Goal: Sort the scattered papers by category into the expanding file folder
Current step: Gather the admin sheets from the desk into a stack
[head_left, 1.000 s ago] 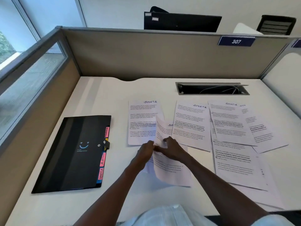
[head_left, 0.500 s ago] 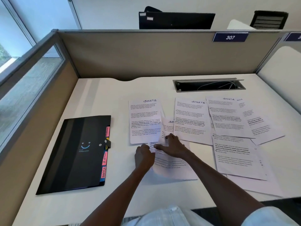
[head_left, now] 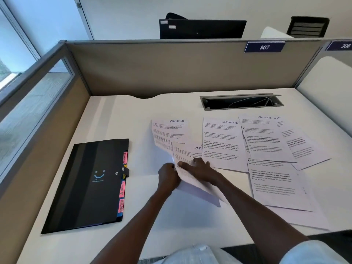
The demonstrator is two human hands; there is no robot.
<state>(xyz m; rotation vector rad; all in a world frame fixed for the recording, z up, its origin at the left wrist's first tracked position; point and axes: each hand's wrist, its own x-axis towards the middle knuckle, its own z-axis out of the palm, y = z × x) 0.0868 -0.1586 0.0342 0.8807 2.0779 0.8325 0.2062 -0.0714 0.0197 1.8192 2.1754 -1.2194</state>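
Note:
Several printed sheets headed "SPORTS" lie spread over the white desk (head_left: 114, 119). My left hand (head_left: 168, 177) grips the left edge of the middle sheet (head_left: 187, 151), which tilts up off the desk. My right hand (head_left: 199, 168) lies on top of that same sheet with its fingers stretched left toward my left hand. The leftmost sports sheet (head_left: 167, 130) curls up along its lower edge just behind my hands. The black expanding file folder (head_left: 89, 183) lies shut at the left, with pink and blue tabs along its right edge.
More sheets (head_left: 272, 185) overlap at the right, reaching the desk's front edge. An open cable slot (head_left: 241, 101) sits at the back of the desk. Beige partition walls (head_left: 171, 69) close off the back and the left side.
The middle sheet has come up off the desk and tilted. My left hand has closed on its edge, and the leftmost sheet's lower edge has curled up. The camera has shifted slightly.

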